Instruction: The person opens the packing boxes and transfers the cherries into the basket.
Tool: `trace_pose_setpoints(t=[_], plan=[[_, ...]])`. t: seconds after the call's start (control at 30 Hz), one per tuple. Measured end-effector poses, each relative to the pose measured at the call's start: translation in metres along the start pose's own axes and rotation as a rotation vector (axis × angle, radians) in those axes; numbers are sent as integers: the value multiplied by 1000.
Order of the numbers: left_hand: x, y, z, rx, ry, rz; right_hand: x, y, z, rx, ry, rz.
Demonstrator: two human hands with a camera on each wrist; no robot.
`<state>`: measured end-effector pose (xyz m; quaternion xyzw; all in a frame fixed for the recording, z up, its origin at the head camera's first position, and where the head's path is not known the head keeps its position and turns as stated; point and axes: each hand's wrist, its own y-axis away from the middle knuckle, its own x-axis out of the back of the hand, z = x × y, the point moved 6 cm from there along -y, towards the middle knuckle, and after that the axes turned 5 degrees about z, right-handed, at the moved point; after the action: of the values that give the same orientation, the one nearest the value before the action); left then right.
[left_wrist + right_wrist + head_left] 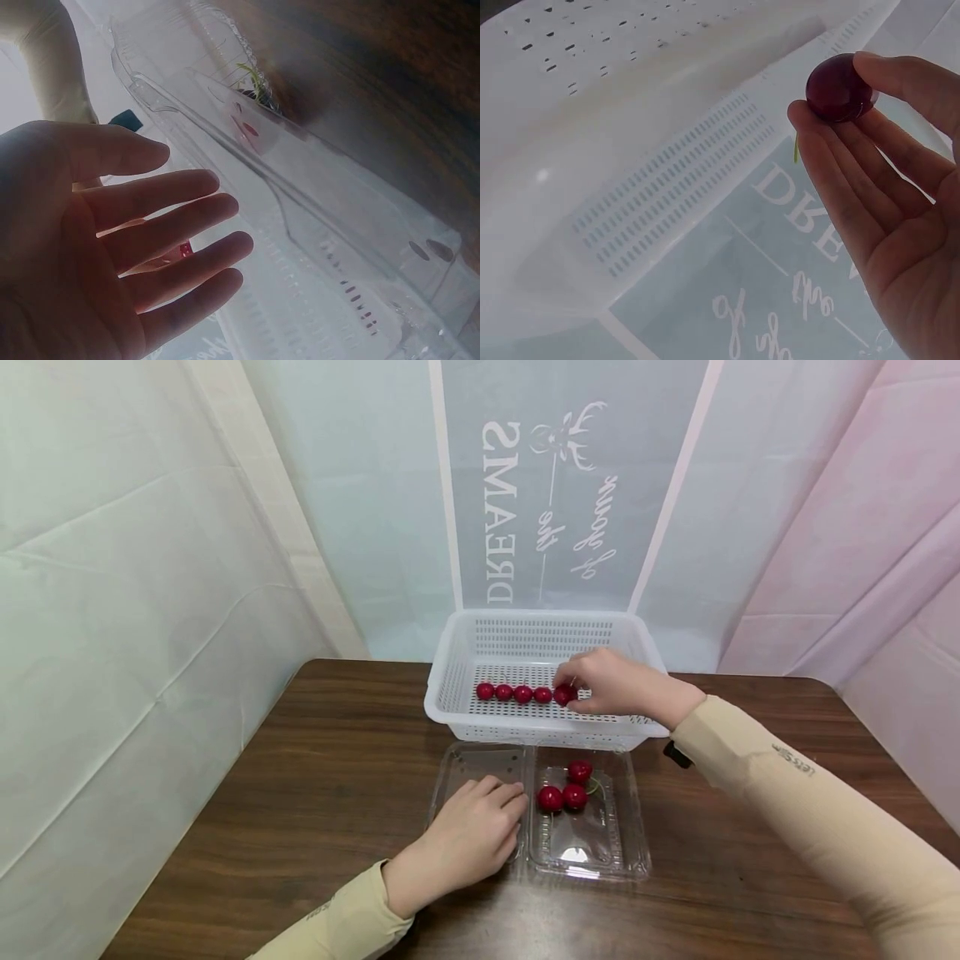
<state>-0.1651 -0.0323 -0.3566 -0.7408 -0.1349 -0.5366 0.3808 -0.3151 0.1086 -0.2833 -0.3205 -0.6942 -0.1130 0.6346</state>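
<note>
In the head view, my right hand (pixel 618 683) pinches a red cherry (pixel 565 695) inside the white basket (pixel 442 689), at the right end of a row of several cherries (pixel 522 694). The right wrist view shows that cherry (pixel 840 88) between the thumb and fingertips of my right hand (pixel 907 165), with a green stem below it. My left hand (pixel 468 835) is at the left half of the clear plastic box (pixel 637 827), fingers relaxed; in the left wrist view its fingers (pixel 187 225) are spread and hold nothing. Three cherries (pixel 574 797) lie in the box's right half.
Both containers stand on a dark wooden table (pixel 300 760), the basket behind the clear box. A printed grey curtain (pixel 570 485) hangs directly behind the basket, and pale cloth (pixel 135 568) hangs at both sides.
</note>
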Motion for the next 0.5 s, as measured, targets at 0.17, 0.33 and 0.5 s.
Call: trace_pose_setpoints(t=[0.17,0.33,0.5], plan=[[-1,0,0,2,1,4,-1,-7,5,-4,-8,-11],[0,1,0,-3,-9,16,-1,-13,8,-21,-12,-29],[0,0,0,-4,-14,19,-1,-19,13,-63,-48,-66]])
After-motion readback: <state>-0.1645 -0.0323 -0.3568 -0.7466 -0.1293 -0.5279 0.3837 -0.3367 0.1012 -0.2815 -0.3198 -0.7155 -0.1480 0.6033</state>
